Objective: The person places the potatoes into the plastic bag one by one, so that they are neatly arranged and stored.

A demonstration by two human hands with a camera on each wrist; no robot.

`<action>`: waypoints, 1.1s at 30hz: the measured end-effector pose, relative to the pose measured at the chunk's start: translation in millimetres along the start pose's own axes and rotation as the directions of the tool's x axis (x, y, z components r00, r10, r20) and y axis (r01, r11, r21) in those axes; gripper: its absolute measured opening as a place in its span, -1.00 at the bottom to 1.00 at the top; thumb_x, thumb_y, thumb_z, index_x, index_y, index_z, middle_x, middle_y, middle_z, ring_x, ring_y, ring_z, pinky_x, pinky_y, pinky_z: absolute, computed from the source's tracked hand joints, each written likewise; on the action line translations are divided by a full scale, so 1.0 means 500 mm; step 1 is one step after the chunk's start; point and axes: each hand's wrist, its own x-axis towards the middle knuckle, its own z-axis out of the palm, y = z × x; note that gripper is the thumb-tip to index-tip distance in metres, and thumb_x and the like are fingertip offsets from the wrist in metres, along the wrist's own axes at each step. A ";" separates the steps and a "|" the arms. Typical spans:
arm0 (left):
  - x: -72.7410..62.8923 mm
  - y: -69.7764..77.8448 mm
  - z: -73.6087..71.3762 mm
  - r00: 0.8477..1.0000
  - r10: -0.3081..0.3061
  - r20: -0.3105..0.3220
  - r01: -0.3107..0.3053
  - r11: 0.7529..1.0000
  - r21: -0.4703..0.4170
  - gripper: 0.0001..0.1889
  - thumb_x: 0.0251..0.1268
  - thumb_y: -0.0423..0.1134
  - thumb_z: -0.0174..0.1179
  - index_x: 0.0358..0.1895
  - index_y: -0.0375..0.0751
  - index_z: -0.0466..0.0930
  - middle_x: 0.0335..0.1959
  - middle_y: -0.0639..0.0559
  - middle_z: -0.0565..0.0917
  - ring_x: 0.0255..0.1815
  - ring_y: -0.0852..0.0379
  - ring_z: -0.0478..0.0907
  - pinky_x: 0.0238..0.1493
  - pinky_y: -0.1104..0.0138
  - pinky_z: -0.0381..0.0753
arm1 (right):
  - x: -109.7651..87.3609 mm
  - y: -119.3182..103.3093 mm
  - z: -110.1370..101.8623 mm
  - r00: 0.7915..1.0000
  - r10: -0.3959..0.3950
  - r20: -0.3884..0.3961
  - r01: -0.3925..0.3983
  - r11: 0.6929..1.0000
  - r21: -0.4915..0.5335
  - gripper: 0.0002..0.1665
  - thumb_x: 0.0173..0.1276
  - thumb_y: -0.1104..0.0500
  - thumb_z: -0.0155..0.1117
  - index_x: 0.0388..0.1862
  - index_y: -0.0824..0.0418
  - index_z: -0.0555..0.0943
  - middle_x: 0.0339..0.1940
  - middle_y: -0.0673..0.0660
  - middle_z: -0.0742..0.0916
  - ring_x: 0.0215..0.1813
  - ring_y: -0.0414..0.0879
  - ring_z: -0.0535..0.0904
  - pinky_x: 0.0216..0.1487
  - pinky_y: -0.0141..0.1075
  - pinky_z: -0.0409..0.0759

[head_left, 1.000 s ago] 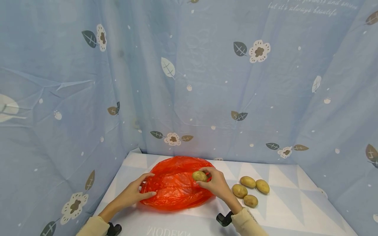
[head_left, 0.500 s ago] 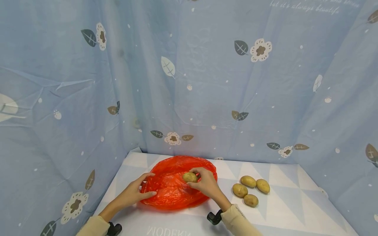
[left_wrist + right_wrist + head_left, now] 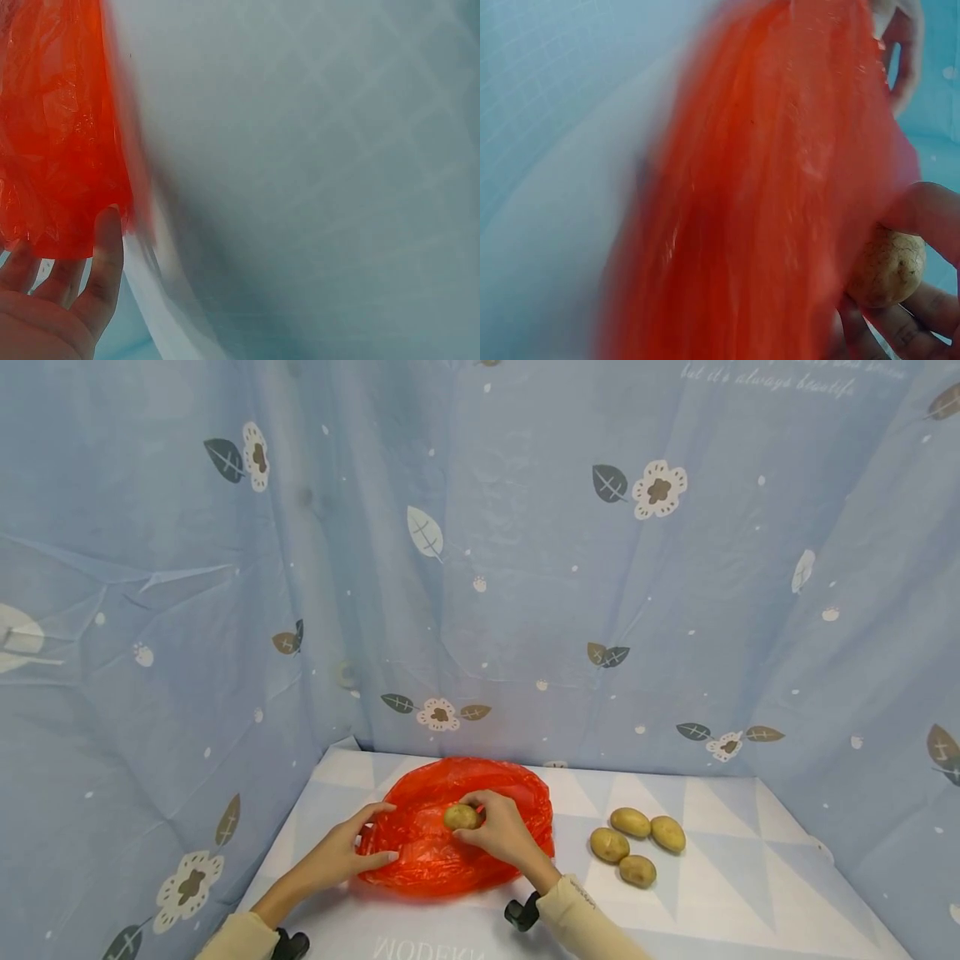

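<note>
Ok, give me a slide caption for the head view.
Right hand pinching a potato at a red bag, left hand at its edge, four more potatoes lying to the right.

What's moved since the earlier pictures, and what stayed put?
The right hand carried its oval yellow-brown potato leftward across the crinkled red plastic bag, keeping its grip. The left hand stayed at the bag's left side, and the four other potatoes stayed lying to the right.

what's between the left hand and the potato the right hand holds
In the head view, only the red bag's crinkled plastic lies between the left hand and the potato in the right hand.
</note>
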 end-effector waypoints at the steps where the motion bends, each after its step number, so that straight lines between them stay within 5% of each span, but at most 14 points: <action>1: 0.000 0.000 0.000 1.000 0.008 0.001 -0.008 1.000 0.004 -0.21 0.18 -0.03 0.53 0.47 0.00 0.37 0.13 -0.04 0.57 0.00 -0.01 0.50 -0.10 0.21 0.66 | 0.002 0.000 0.005 1.000 0.003 0.002 -0.003 1.000 -0.001 -0.57 0.15 0.08 0.66 -0.01 0.05 0.71 -0.13 -0.11 0.71 -0.15 -0.17 0.56 -0.12 -0.32 0.61; 18: 0.002 0.005 -0.003 1.000 0.014 0.016 -0.015 1.000 0.002 -0.21 0.18 -0.04 0.52 0.46 -0.02 0.37 0.18 -0.04 0.55 0.00 0.00 0.50 -0.10 0.23 0.67 | 0.053 -0.033 0.026 0.999 0.050 0.016 -0.050 0.999 0.006 -0.56 0.10 0.10 0.68 -0.04 0.11 0.72 -0.16 -0.10 0.72 -0.16 -0.18 0.58 -0.13 -0.30 0.65; 27: -0.002 0.011 -0.003 0.999 0.027 0.019 -0.027 1.000 0.004 -0.21 0.19 -0.07 0.52 0.46 -0.03 0.36 0.20 -0.07 0.55 0.01 -0.01 0.51 -0.09 0.23 0.68 | 0.085 -0.040 0.020 0.991 0.110 0.078 -0.117 0.989 0.085 -0.58 0.10 0.13 0.68 -0.07 0.15 0.73 -0.22 -0.06 0.71 -0.17 -0.11 0.58 -0.12 -0.25 0.66; 33: -0.003 0.010 0.001 0.999 0.024 0.025 -0.024 1.000 0.007 -0.21 0.19 -0.07 0.52 0.46 -0.05 0.36 0.10 -0.06 0.58 -0.03 -0.01 0.52 -0.13 0.25 0.69 | 0.105 -0.037 0.026 0.991 0.086 0.107 -0.095 0.992 0.085 -0.57 0.09 0.15 0.68 -0.08 0.22 0.74 -0.24 -0.04 0.72 -0.20 -0.12 0.57 -0.15 -0.26 0.63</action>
